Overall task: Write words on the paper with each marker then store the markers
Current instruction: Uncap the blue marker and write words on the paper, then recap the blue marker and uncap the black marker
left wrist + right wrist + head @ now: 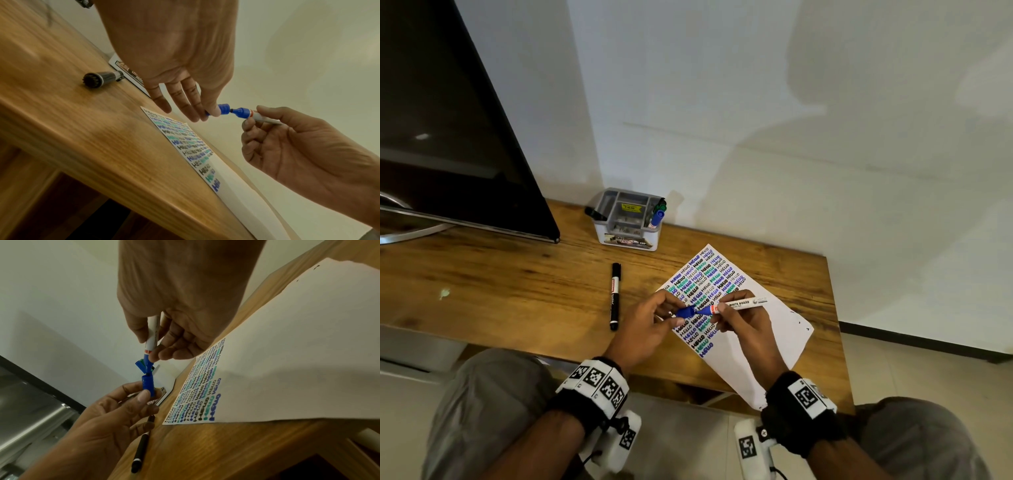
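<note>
Left grip [654, 322]: pinching the blue cap [686, 312].
Right grip [743, 320]: grasping the blue marker [736, 306], tip just beside the cap.
Paper [784, 329]: beneath both grips.

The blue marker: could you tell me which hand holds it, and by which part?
The right hand pinches the blue marker on its white barrel near the tip; the left hand holds its blue cap in its fingers.

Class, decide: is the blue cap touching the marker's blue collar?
Apart. The left wrist view shows the blue cap separated from the collar, the dark tip bridging the gap.
</note>
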Demonstrator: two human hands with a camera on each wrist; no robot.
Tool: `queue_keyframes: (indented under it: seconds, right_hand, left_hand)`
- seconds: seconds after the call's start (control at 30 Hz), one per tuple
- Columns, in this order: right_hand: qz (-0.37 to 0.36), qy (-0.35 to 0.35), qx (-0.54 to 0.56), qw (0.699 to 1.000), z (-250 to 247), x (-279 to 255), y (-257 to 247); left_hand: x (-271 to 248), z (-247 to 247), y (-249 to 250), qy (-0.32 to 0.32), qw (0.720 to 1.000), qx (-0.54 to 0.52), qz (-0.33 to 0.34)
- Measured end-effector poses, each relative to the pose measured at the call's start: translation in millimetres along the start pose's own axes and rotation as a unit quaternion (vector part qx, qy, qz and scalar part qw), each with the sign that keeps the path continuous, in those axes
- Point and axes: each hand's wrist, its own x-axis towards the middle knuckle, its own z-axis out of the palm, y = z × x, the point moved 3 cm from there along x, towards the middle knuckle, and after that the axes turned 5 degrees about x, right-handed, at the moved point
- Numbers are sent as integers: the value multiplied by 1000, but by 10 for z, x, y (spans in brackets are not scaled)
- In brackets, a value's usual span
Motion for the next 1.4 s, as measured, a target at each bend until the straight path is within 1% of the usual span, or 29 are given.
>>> queue_keyframes:
  seconds: [0.13, 0.27, 0.4, 0.53, 0.57, 0.63, 0.7, 0.77, 0.83, 0.97, 1.07, 1.17, 1.3, 1.4]
  right_hand:
    - [9, -3, -9, 1000, 40, 8, 43]
    - [1, -16, -20, 1000, 81, -16, 59]
    - [11, -14, -2, 1000, 46, -29, 64]
    - [50, -59, 62, 995, -60, -19, 25]
    - [52, -67, 50, 995, -95, -12, 5]
    - [32, -87, -43, 995, -153, 12, -33]
    - [6, -107, -131, 986, -179, 33, -18]
    - [-4, -112, -183, 977, -165, 51, 7]
    - [-16, -111, -219, 969, -132, 53, 25]
    - [-16, -115, -235, 965, -41, 64, 53]
    - [28, -115, -197, 973, 10, 64, 70]
    - [103, -113, -92, 984, 54, 24, 105]
    - [192, -129, -6, 973, 79, -8, 161]
    - [224, -133, 13, 965, 96, -8, 155]
  left_hand:
    - [-5, 3, 19, -4, 1000, 5, 6]
    - [-3, 8, 14, -9, 1000, 8, 12]
    - [17, -15, -34, -13, 998, -65, 1]
    - [38, -42, -48, -4, 989, -145, 16]
    - [43, -44, -43, -6, 987, -161, 18]
    - [58, -35, -37, -14, 982, -190, 14]
    - [66, -22, -42, -21, 979, -201, 12]
    - [66, -22, -40, -22, 980, -198, 11]
    - [64, -29, -36, -20, 980, -198, 13]
    - [59, -58, -57, -19, 982, -187, 31]
    - [53, -75, -60, -15, 982, -180, 45]
    - [51, -102, -32, -10, 981, -183, 56]
    - [39, -127, -47, -32, 984, -166, 55]
    - [31, -141, -27, -43, 985, -155, 54]
